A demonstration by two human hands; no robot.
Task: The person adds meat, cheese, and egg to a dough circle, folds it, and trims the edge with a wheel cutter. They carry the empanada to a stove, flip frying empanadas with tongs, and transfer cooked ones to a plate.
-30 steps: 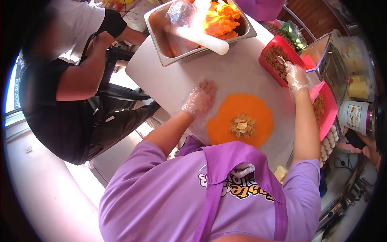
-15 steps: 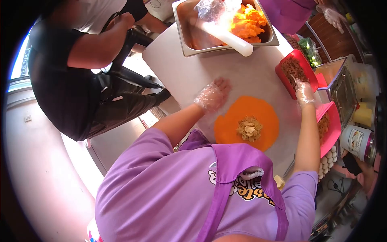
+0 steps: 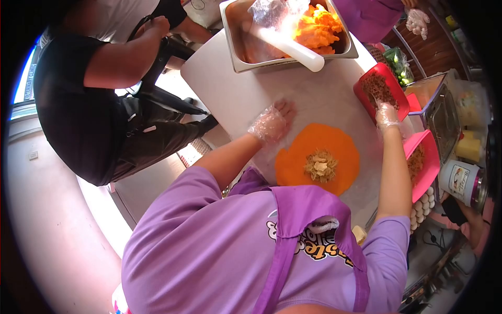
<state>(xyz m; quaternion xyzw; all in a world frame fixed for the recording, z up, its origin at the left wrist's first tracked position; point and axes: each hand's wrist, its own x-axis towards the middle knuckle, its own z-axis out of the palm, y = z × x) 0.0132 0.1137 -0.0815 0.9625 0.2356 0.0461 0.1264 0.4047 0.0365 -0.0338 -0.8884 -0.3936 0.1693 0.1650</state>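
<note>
My left hand (image 3: 274,123), in a clear plastic glove, rests open on the pale table, left of a flat orange dough round (image 3: 293,159). On the round sits a small heap of pale shreds (image 3: 320,172) topped with yellowish chunks. My right hand (image 3: 387,114), also gloved, reaches into a red tub (image 3: 399,95) of brown crumbly filling (image 3: 377,86). Its fingertips are sunk in the filling, so their grip is hidden. Just below that wrist stands a pink tub (image 3: 430,165) with a light brown filling.
A steel pan (image 3: 238,57) at the table's far end holds orange dough (image 3: 320,29) and a white rolling pin (image 3: 298,51). Eggs (image 3: 421,209), a labelled can (image 3: 461,180) and a clear bin (image 3: 442,112) line the right. A person in black (image 3: 73,104) stands left.
The view has shifted slightly. My right fingers have worked a little into the brown filling, while my left hand stays flat. A co-worker's gloved hand at top right has moved left.
</note>
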